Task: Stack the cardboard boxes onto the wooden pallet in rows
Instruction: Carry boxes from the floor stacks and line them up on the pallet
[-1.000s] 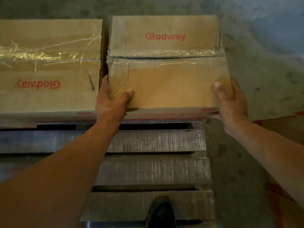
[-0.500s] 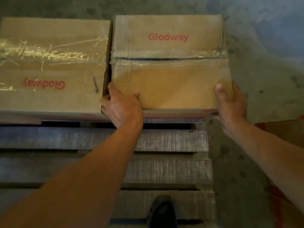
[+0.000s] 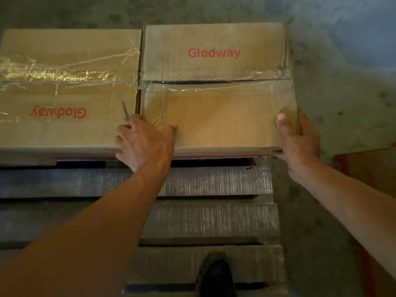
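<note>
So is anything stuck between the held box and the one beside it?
Nothing visible. The right box sits on the wooden pallet against the left box, only a thin dark seam between. The left hand lies over the seam's near end; the right hand holds the outer side.

Two boxes are up on the far end of the grey, weathered wooden slat pallet (image 3: 214,181), sitting side by side with their sides touching. The right-hand brown cardboard box (image 3: 216,112) has red "Glodway" printed right way up on its far flap. There's clear tape over its centre seam, which gapes a bit, and it sits at the pallet's right end. The left-hand brown cardboard box (image 3: 64,129) has the same logo upside down on its near flap, with crinkly clear tape across the top. Both lie flat, near faces roughly flush.
</note>
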Motion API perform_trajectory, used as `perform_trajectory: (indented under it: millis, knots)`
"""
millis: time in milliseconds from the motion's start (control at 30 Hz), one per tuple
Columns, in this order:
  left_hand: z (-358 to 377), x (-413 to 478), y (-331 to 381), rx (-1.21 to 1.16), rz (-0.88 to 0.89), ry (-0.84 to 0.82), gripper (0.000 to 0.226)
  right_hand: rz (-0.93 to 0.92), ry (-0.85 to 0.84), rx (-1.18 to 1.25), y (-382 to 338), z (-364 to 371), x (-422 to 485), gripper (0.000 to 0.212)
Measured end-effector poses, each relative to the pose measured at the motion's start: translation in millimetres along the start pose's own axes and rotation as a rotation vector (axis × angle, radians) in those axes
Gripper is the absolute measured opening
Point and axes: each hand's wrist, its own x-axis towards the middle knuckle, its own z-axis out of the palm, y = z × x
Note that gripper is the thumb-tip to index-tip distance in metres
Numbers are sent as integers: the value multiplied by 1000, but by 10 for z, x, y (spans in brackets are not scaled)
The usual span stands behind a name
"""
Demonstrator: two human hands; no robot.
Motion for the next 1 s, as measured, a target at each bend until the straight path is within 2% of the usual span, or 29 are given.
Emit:
perform_trajectory:
  millis: [67,167,267,333,433,567,800,900,1000]
  knots:
    - [-5,8,-16,7,10,-16,80,4,-29,2,-3,-11,17,35]
    - [-18,9,57,47,20,11,82,20,-72,-37,-24,-35,73,50]
    - [-24,-113,99,46,168,54,74,-26,-83,-155,-57,-81,100,57]
    - [-13,-268,68,13,307,51,68,-47,5,-232,-66,-159,59,68]
    - [23,-648,34,-15,483,11,61,-102,149,-298,31,-482,-170,66]
    - [134,-1393,12,-41,641,-56,56,-130,216,-312,481,-1227,-722,60]
    - [503,-3228,-72,-76,798,-335,51,-94,324,-303,1535,-2842,-1986,53]
    - [646,-4073,-50,-93,908,-398,51,-93,442,-286,1893,-3489,-2577,47]
    - [628,-4827,177,-127,1030,-409,51,-188,570,-275,1950,-4052,-3063,40]
